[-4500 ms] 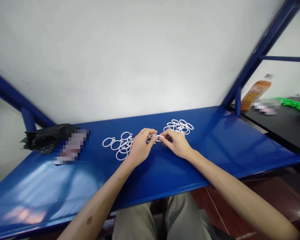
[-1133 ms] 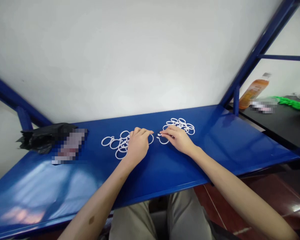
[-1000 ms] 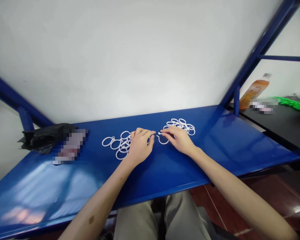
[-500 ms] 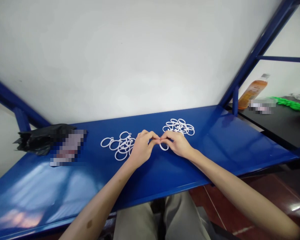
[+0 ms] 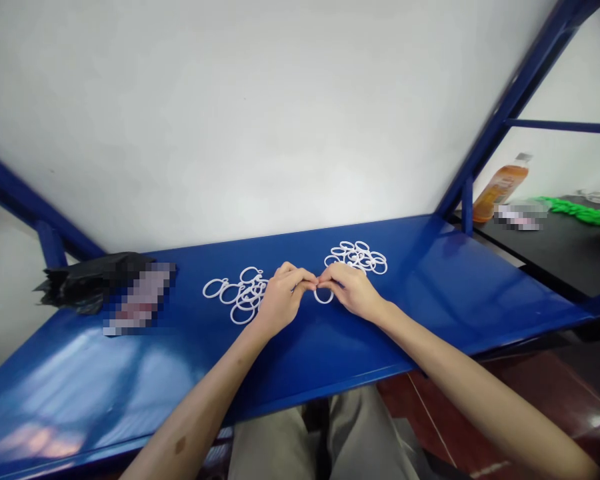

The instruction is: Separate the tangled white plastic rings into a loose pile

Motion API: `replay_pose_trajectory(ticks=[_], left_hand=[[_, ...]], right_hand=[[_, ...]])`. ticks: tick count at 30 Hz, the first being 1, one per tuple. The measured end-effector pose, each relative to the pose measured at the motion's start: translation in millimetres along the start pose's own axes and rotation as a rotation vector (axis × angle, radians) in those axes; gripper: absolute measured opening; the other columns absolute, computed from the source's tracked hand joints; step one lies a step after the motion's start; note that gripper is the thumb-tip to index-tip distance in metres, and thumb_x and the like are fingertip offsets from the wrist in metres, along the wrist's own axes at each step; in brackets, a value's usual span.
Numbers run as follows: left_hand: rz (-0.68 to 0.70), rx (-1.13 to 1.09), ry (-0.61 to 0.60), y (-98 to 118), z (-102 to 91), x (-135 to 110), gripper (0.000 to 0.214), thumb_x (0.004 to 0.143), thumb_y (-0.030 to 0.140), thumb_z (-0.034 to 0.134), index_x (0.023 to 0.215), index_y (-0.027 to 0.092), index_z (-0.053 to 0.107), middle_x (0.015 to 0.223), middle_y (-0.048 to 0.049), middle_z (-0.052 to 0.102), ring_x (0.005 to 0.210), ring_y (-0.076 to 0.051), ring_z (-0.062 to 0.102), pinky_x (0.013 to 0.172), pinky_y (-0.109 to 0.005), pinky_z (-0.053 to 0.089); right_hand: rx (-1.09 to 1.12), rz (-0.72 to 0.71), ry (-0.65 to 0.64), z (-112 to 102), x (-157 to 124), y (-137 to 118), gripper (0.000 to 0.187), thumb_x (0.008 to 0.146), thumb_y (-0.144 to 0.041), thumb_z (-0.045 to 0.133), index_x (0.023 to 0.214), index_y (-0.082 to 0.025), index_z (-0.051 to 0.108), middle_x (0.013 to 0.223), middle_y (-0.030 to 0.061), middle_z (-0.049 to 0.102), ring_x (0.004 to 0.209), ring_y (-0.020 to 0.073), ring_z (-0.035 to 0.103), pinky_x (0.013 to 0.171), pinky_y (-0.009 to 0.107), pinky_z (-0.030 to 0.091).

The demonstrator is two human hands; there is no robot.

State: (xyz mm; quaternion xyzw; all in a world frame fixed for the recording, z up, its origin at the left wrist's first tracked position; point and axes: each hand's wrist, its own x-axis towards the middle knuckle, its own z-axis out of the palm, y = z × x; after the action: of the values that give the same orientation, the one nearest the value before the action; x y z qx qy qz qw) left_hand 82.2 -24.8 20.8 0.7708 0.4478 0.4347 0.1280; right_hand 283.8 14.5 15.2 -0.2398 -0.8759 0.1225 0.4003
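Note:
Between my hands hangs a white curtain ring (image 5: pixel 323 302), its lower arc showing below the fingertips and its top hidden by them. My left hand (image 5: pixel 286 293) is closed in a pinch at the ring's top left. Thumb and fingers of my right hand (image 5: pixel 353 287) pinch the same ring from the other side, the fingertips of both hands meeting. A loose pile of white rings with small eyelets (image 5: pixel 245 308) lies left of my left hand, partly covered by it. Just beyond my right hand is another heap of white rings (image 5: pixel 363 257).
The rings lie on a blue metal table (image 5: pixel 410 267) against a pale wall. A black plastic bag (image 5: pixel 75 287) and a pixelated item (image 5: pixel 143 297) lie at the left. Beyond the blue frame at right, a dark surface holds an orange drink bottle (image 5: pixel 501 190) and something green (image 5: pixel 577 210).
The held ring has shifted slightly left and now shows more of its lower arc between my hands. Both hands keep their pinch, and the view has shifted a little.

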Motion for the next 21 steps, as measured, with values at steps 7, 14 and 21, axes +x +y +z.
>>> replay_pose_trajectory(ticks=[7,14,21], left_hand=[[-0.078,-0.054,-0.131,3,-9.4,0,0.017,0.088,0.014,0.06,0.08,0.025,0.07,0.083,0.0004,0.064,0.083,-0.015,0.061,0.082,-0.03,0.049],[-0.089,-0.039,-0.164,0,-9.4,3,0.014,0.089,0.017,0.062,0.082,0.026,0.07,0.082,0.0015,0.066,0.083,-0.016,0.061,0.081,-0.03,0.048],[-0.051,0.454,-0.083,-14,-5.6,3,0.019,0.096,0.036,0.058,0.102,0.021,0.068,0.102,-0.0075,0.07,0.1,-0.025,0.055,0.09,-0.042,0.044]], right_hand=[[-0.063,-0.14,-0.099,-7,-3,-3,0.021,0.103,-0.02,0.045,0.094,-0.021,0.064,0.089,0.0065,0.069,0.081,0.0187,0.062,0.074,0.032,0.051],[-0.164,-0.15,-0.123,-2,-2,-2,0.021,0.103,-0.018,0.044,0.095,-0.019,0.064,0.087,0.0063,0.067,0.08,0.0184,0.06,0.071,0.03,0.05],[-0.5,0.332,0.042,-37,-2,29,0.014,0.098,-0.023,0.055,0.095,-0.02,0.068,0.099,0.0077,0.066,0.09,0.0212,0.062,0.072,0.03,0.048]])
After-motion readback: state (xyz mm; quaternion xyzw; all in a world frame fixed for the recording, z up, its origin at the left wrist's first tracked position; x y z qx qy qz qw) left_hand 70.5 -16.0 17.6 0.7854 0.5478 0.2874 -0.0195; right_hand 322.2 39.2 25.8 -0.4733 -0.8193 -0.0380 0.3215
